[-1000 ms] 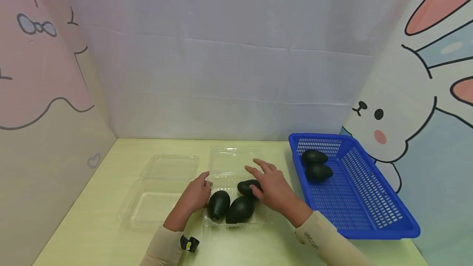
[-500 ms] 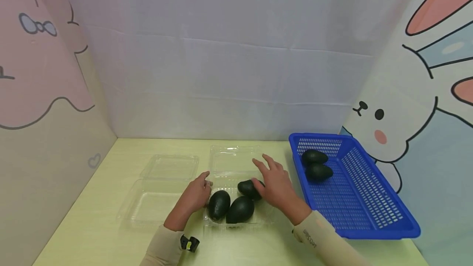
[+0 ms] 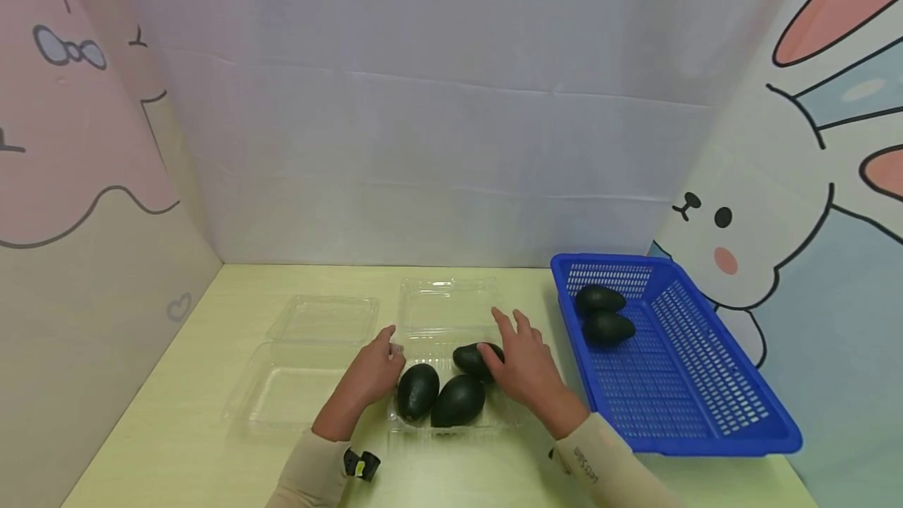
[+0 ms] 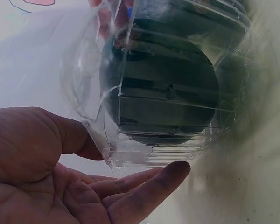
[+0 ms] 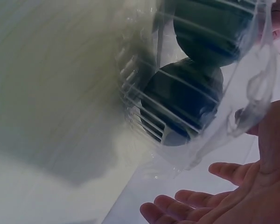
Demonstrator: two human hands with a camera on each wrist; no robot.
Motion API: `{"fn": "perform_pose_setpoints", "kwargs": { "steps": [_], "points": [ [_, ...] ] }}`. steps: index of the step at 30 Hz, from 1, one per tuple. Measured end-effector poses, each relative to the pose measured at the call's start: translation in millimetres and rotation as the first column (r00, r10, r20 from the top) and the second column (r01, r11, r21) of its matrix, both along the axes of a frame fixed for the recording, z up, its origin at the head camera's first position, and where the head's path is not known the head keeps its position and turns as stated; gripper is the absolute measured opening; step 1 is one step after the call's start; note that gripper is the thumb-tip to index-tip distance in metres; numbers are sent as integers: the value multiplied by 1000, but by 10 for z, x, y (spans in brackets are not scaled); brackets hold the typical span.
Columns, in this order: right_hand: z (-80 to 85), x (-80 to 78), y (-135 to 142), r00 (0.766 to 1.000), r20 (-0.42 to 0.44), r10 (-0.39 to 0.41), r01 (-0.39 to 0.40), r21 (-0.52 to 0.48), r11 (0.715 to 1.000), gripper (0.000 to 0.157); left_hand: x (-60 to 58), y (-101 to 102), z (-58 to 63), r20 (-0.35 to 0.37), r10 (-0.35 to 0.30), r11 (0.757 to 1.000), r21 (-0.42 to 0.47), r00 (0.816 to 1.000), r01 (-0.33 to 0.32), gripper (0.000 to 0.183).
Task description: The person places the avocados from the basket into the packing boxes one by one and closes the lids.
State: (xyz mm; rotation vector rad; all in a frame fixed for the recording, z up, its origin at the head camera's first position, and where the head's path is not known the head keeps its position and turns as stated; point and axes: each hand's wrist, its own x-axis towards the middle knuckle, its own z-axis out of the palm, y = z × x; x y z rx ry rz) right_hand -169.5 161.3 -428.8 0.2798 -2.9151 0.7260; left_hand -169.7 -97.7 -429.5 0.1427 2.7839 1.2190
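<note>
Three dark green avocados, one at left (image 3: 418, 392), one in the front middle (image 3: 458, 400) and one at the back right (image 3: 474, 361), lie in a clear plastic clamshell container (image 3: 504, 411). Its lid is folded back away from me. My left hand (image 3: 372, 371) pinches the container's left rim, thumb above and fingers below, as the left wrist view shows. My right hand (image 3: 531, 371) is at the right side, fingers spread. In the head view its thumb overlaps the back right avocado; contact cannot be told. The right wrist view shows the fingers apart from the container wall.
A second clear clamshell container (image 3: 296, 398) lies open on the table to the left. At right stands a blue plastic basket (image 3: 694, 390) with two avocados (image 3: 600, 300) at its back left. A white cloth (image 3: 437, 139) hangs behind the pale yellow table.
My right hand has turned so its fingers point more away from me, and its thumb has drawn back, uncovering more of the back right avocado. The left hand stays at the rim.
</note>
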Motion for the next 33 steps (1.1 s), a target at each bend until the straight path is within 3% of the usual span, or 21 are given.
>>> {"fn": "perform_pose_setpoints", "kwargs": {
  "steps": [9, 20, 33],
  "points": [
    [-71, -5, -5, 999, 33, -26, 29, -95, 995, 69, -14, 7, 11, 41, 24, 999, 21, 999, -25, 66],
    [-144, -78, 9, 995, 97, -27, 47, -220, 974, 78, -42, 36, 18, -4, -8, 998, 61, 1000, 9, 75],
    [-158, -223, -17, 987, 157, -35, 73, -241, 968, 82, -68, 64, 18, 22, -36, 996, 78, 999, 34, 80]
  ]
}}
